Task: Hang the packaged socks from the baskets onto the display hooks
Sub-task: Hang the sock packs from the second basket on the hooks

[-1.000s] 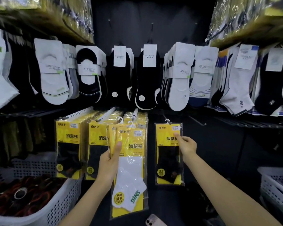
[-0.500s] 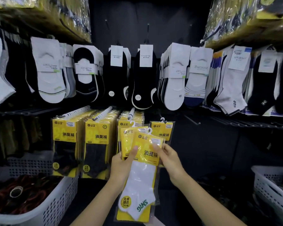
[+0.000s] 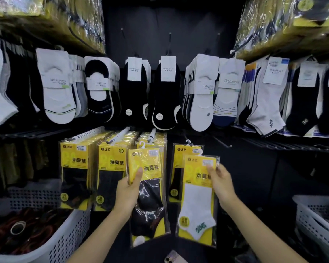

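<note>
My left hand [image 3: 128, 190] grips a yellow pack holding dark socks [image 3: 147, 196] by its left edge, thumb on the front. My right hand [image 3: 221, 184] pinches a yellow pack with a white sock [image 3: 197, 202] at its upper right, a little to the right of the dark pack. Behind the white pack one yellow pack [image 3: 179, 162] hangs on a hook. Three full display hooks [image 3: 120, 134] carry rows of the same yellow packs to the left.
A white perforated basket [image 3: 68, 238] with dark items stands at lower left, another white basket [image 3: 315, 221] at lower right. Rows of white and black socks hang above. Bare hooks [image 3: 221, 142] stick out at right. A phone [image 3: 174, 258] lies at the bottom edge.
The white-sock pack has left my left hand's stack and moved right in my right hand. A dark-sock pack now shows at the front of my left hand.
</note>
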The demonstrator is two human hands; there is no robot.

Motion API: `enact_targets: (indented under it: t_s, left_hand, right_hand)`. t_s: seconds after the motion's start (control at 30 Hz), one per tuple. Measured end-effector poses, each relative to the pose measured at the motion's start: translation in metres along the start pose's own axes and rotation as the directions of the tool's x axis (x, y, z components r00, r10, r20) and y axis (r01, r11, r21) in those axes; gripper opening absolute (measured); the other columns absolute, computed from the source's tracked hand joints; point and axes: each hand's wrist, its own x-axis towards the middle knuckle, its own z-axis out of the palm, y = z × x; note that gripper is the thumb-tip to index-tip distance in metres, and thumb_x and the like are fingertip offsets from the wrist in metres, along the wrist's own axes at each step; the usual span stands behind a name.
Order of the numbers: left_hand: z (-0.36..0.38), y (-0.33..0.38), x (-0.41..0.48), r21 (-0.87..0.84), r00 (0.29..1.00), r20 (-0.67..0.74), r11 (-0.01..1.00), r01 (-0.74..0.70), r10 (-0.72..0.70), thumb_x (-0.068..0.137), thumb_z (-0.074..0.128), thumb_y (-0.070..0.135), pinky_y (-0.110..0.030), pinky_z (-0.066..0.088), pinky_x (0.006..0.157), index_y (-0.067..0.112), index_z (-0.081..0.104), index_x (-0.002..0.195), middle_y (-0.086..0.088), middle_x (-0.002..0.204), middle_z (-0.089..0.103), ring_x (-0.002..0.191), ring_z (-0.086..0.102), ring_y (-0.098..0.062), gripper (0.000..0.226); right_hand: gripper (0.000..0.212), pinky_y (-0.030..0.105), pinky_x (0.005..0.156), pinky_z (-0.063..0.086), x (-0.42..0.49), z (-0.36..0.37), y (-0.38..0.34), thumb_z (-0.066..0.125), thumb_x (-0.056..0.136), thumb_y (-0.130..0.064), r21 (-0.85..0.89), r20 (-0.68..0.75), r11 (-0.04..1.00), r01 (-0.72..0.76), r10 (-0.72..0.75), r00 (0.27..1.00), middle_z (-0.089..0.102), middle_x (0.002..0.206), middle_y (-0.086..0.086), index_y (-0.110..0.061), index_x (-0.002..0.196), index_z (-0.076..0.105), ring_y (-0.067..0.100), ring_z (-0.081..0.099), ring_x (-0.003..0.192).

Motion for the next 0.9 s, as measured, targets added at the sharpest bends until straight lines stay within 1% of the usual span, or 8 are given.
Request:
enact_targets:
  t_s: [0.1,0.2,0.33,0.53,0.67,0.73,0.83,0.9]
  left_hand:
    - [-0.003,0.006,0.007,-0.011,1.0,-0.016,1.0,-0.026,0.025,0.086,0.054,0.051,-0.027,0.028,0.056,0.02,0.024,0.054,0.011,0.038,0.021,0.041,0.023,-0.006,0.053]
    - [-0.001,0.012,0.01,-0.006,1.0,-0.009,1.0,-0.03,0.03,0.088,0.054,0.049,-0.025,0.027,0.053,0.021,0.021,0.054,0.01,0.035,0.021,0.034,0.022,-0.004,0.055]
    - [0.002,0.014,0.01,0.004,1.0,0.014,1.0,-0.024,0.024,0.089,0.054,0.049,-0.024,0.029,0.052,0.02,0.022,0.055,0.009,0.033,0.021,0.031,0.023,-0.004,0.055]
    - [0.006,0.011,0.01,-0.036,1.0,0.018,0.999,-0.015,0.016,0.089,0.055,0.046,-0.025,0.031,0.055,0.02,0.024,0.054,0.009,0.035,0.023,0.033,0.025,-0.004,0.053]
    - [0.01,0.008,0.007,-0.056,0.999,0.024,0.998,-0.029,0.031,0.09,0.056,0.043,-0.014,0.032,0.047,0.021,0.026,0.052,0.01,0.034,0.025,0.032,0.027,-0.003,0.053]
    - [0.012,0.006,0.006,-0.061,0.999,0.03,0.998,-0.02,0.022,0.09,0.056,0.042,-0.016,0.031,0.049,0.02,0.027,0.053,0.009,0.033,0.025,0.033,0.028,-0.003,0.052]
    - [0.017,-0.001,0.006,-0.059,0.997,0.072,0.998,0.004,0.001,0.089,0.055,0.046,-0.022,0.03,0.054,0.017,0.038,0.056,0.01,0.039,0.028,0.045,0.032,-0.007,0.047]
    - [0.024,-0.003,0.004,-0.076,0.994,0.111,0.997,0.001,0.008,0.089,0.055,0.046,-0.021,0.034,0.053,0.017,0.053,0.061,0.008,0.045,0.039,0.05,0.039,-0.012,0.04]
  right_hand:
    - [0.008,0.025,0.066,0.054,0.021,-0.001,-0.01,0.055,0.096,-0.021,-0.031,-0.025,0.998,0.05,-0.051,0.998,0.07,0.092,0.003,-0.021,0.091,0.061,0.012,0.067,0.078]
    - [0.007,0.024,0.067,0.057,0.033,0.008,-0.012,0.054,0.097,-0.02,-0.036,0.078,0.997,0.072,-0.069,0.995,0.071,0.092,0.001,-0.02,0.094,0.06,0.012,0.068,0.081]
    - [0.011,0.036,0.081,0.056,0.043,0.022,-0.008,0.052,0.098,-0.019,-0.039,0.166,0.998,0.051,-0.044,0.985,0.07,0.099,0.006,-0.014,0.101,0.061,0.02,0.068,0.089]
    - [0.016,0.02,0.062,0.051,0.057,0.029,0.01,0.062,0.092,-0.023,-0.098,-0.025,0.994,-0.04,0.037,0.999,0.066,0.082,0.002,-0.007,0.094,0.064,0.017,0.064,0.078]
    - [0.026,0.03,0.076,0.051,0.061,0.03,0.022,0.074,0.082,-0.024,-0.095,-0.24,0.984,-0.154,0.127,0.962,0.066,0.096,0.011,-0.006,0.095,0.061,0.02,0.061,0.086]
    - [0.025,0.031,0.077,0.048,0.055,0.028,0.026,0.073,0.083,-0.02,-0.094,-0.3,0.979,-0.18,0.145,0.943,0.065,0.104,0.016,-0.007,0.097,0.057,0.021,0.059,0.088]
    - [0.026,0.029,0.079,0.045,0.04,0.027,0.027,0.072,0.084,-0.02,-0.103,-0.307,0.981,-0.167,0.129,0.943,0.061,0.111,0.014,-0.01,0.099,0.054,0.02,0.057,0.093]
    - [0.023,0.026,0.08,0.046,0.028,0.03,0.023,0.069,0.086,-0.024,-0.073,-0.205,0.988,-0.133,0.116,0.972,0.062,0.11,0.01,-0.011,0.101,0.056,0.016,0.057,0.092]
